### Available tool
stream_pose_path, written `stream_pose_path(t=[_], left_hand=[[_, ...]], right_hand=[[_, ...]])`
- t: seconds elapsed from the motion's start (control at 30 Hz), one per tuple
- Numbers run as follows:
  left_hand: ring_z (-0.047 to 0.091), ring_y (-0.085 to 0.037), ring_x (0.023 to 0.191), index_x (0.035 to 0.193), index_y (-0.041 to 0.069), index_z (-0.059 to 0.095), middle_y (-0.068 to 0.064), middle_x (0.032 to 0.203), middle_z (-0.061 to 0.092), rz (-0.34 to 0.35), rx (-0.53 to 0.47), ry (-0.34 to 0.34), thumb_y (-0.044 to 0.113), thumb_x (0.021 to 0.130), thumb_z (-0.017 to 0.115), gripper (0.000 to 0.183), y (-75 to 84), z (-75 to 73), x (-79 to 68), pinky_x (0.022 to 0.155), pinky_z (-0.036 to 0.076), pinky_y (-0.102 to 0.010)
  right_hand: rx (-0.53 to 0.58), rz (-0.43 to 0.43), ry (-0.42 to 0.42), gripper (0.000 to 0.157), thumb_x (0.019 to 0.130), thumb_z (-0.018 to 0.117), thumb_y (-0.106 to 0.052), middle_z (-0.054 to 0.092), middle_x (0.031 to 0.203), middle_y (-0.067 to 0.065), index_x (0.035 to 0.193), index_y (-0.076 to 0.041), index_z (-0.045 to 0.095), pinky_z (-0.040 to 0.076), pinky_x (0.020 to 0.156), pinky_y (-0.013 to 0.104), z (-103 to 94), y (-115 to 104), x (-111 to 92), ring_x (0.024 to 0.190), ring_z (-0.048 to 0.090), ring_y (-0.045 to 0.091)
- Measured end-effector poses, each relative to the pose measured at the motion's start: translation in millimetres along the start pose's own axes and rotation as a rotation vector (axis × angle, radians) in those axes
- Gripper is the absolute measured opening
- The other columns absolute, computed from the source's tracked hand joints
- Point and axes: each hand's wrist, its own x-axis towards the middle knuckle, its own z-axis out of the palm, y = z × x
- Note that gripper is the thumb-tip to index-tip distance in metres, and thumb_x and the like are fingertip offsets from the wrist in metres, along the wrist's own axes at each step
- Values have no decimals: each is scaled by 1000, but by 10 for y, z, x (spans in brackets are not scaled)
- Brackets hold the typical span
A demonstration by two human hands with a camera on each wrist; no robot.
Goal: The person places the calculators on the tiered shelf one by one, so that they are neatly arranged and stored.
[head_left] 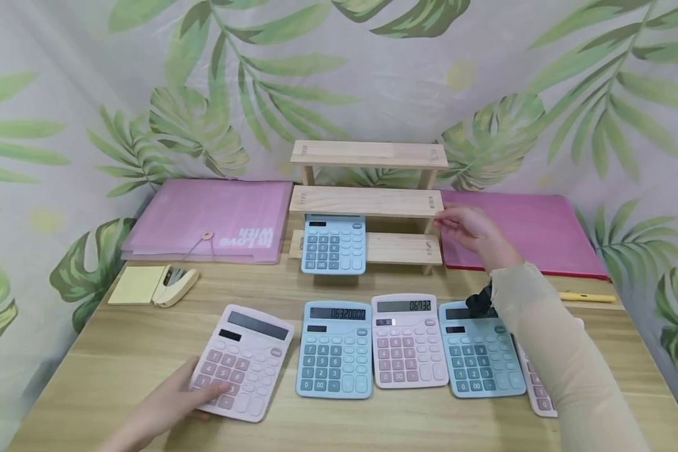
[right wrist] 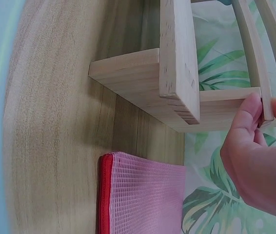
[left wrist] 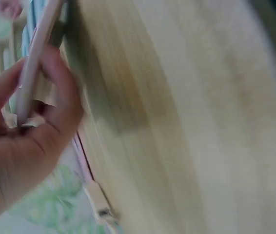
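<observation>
My left hand (head_left: 172, 398) grips a pink calculator (head_left: 248, 364) by its lower left corner, thumb on the keys and fingers underneath. Seen edge-on in the left wrist view, the same calculator is raised off the table, tilted. At the back, my right hand (head_left: 474, 229) pinches the right end of the middle board of a three-tier wooden shelf (head_left: 367, 201); the right wrist view shows thumb and fingers (right wrist: 247, 114) on either side of that board. On the lowest tier, toward the left, a blue calculator (head_left: 333, 245) leans back, its top under the middle board.
Along the table front lie a blue calculator (head_left: 334, 351), a pink one (head_left: 409, 342), another blue one (head_left: 482, 358) and a partly hidden pink one (head_left: 537, 386). Pink folders (head_left: 209, 216) flank the shelf. Sticky notes (head_left: 135, 285), a cream stapler (head_left: 175, 287) and a yellow pen (head_left: 587, 297) lie nearby.
</observation>
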Motion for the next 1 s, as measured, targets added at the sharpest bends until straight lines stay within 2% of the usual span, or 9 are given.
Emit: stream_pose_path(t=[0.07, 0.17, 0.27, 0.37, 0.43, 0.53, 0.67, 0.83, 1.0], left_hand=[[65, -17, 86, 136, -11, 15, -11, 105, 63, 13, -171, -64, 25, 93, 53, 68, -24, -95, -36, 72, 59, -36], [66, -15, 88, 139, -12, 4, -1, 104, 64, 52, -280, -107, 22, 98, 45, 67, 17, -216, -56, 75, 59, -36], [66, -15, 91, 139, -12, 5, 5, 103, 65, 90, -355, -130, 20, 99, 43, 64, 174, -264, -10, 79, 59, -34], [66, -17, 95, 137, -8, 17, 3, 105, 66, 95, -477, -207, 18, 98, 45, 55, 452, -198, 99, 82, 58, -33], [66, -18, 96, 135, -5, 26, 0, 106, 67, 84, -566, -283, 18, 96, 47, 50, 688, -87, 206, 84, 58, -31], [66, -19, 96, 134, -2, 32, -3, 106, 67, 58, -678, -371, 16, 94, 52, 48, 1091, 190, 405, 85, 57, -30], [67, -20, 95, 136, 2, 35, -5, 106, 67, 20, -769, -420, 13, 90, 57, 52, 1581, 647, 689, 85, 57, -29], [67, -21, 97, 131, 7, 44, -13, 115, 63, -73, -868, -352, 12, 89, 58, 45, 1961, 1117, 980, 87, 56, -28], [65, -23, 101, 129, 11, 48, -18, 124, 58, -107, -975, -256, 10, 89, 58, 41, 2149, 1370, 1236, 87, 57, -28]], right_hand=[[9, 1, -2, 68, 91, 47, 5, 67, 86, 0, 148, -6, 12, 54, 84, 20, -3, -4, 6, 83, 63, 11], [19, -5, -7, 68, 91, 46, 6, 67, 84, 0, 148, -5, 11, 55, 81, 19, -13, -10, 17, 81, 64, 10], [28, -12, -5, 68, 91, 46, 6, 67, 84, 0, 148, -4, 12, 55, 79, 19, -21, -13, 19, 79, 64, 10], [27, -15, -2, 67, 90, 46, 6, 67, 85, 0, 148, -3, 13, 55, 80, 19, -25, -10, 18, 79, 64, 10], [24, -17, 4, 66, 90, 46, 6, 66, 86, 0, 147, -3, 15, 55, 81, 20, -20, -3, 17, 79, 64, 10], [17, -22, 15, 65, 90, 47, 7, 65, 88, 0, 147, -3, 17, 56, 81, 20, -20, 10, 16, 79, 65, 10], [3, -29, 32, 64, 90, 46, 7, 62, 93, 0, 146, -2, 18, 56, 82, 19, -25, 34, 11, 82, 64, 10], [2, -27, 49, 66, 90, 48, 7, 53, 111, 5, 147, -4, 18, 54, 89, 21, 2, 63, 23, 89, 63, 12], [-11, -42, 59, 66, 89, 49, 6, 56, 109, 4, 147, -5, 18, 54, 89, 20, -11, 47, 20, 87, 64, 10]])
